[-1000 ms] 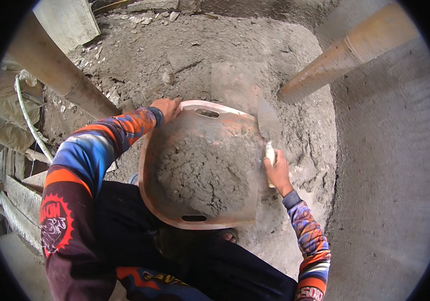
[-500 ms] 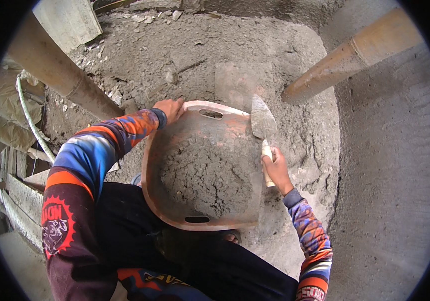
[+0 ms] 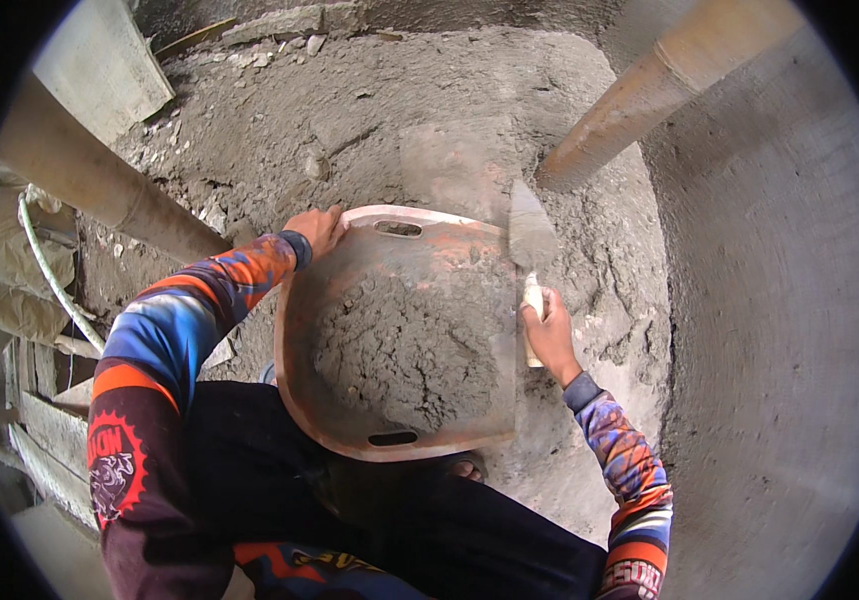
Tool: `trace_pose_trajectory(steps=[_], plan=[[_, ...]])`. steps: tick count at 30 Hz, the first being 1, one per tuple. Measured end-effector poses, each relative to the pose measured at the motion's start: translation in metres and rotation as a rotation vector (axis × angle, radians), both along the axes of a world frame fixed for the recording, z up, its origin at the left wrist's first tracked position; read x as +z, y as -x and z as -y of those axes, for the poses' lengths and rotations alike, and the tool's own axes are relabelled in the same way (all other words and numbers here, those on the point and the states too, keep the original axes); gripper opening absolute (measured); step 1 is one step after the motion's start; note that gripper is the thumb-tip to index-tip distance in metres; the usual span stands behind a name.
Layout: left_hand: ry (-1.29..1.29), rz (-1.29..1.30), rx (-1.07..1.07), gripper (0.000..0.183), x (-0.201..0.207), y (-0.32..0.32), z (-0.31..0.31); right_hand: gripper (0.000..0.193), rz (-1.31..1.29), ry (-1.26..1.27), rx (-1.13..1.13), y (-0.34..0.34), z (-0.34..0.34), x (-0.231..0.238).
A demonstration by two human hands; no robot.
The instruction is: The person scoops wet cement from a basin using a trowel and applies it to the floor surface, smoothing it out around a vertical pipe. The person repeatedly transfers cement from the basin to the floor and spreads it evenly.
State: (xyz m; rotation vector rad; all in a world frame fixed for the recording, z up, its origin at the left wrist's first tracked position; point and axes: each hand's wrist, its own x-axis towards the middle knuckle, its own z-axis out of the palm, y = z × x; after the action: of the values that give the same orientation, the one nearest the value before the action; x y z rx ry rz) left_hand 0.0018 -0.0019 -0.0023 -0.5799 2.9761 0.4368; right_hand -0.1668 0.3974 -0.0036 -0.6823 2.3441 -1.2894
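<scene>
A reddish, shallow pan [image 3: 299, 395] with slot handles on its far and near sides rests before my legs, its right side flat and open. Grey wet mortar [image 3: 404, 350] covers much of its bottom. My left hand [image 3: 317, 231] grips the pan's far left corner, fingers curled over the rim. Just off the open side, my right hand [image 3: 549, 333] is closed round the pale handle of a pointed trowel [image 3: 532, 232]. The blade, smeared grey, points away from me beside the pan's far right corner. Whether the blade touches the ground is unclear.
Bamboo posts stand at the left [image 3: 119, 185] and right [image 3: 639, 100]. A grey plastered wall [image 3: 769, 300] rises on the right. Rough, mortar-strewn ground [image 3: 429, 85] lies beyond the pan. Boards [image 3: 54, 435] and a pale hose [image 3: 49, 250] are at the left.
The view has shifted, so the posts and ground appear farther left. The trowel has moved slightly right relative to the pan. Both hands keep their holds.
</scene>
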Motion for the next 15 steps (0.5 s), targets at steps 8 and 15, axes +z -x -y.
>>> trace_pose_trajectory(steps=[8,15], plan=[[0.005,-0.032,0.006,0.035,-0.008,0.0,0.001,0.035,0.189,-0.291,0.112,-0.034,-0.027,0.024],[0.034,-0.014,0.004,0.035,-0.007,-0.001,0.0,0.037,0.086,-0.302,0.015,-0.041,-0.039,0.055]])
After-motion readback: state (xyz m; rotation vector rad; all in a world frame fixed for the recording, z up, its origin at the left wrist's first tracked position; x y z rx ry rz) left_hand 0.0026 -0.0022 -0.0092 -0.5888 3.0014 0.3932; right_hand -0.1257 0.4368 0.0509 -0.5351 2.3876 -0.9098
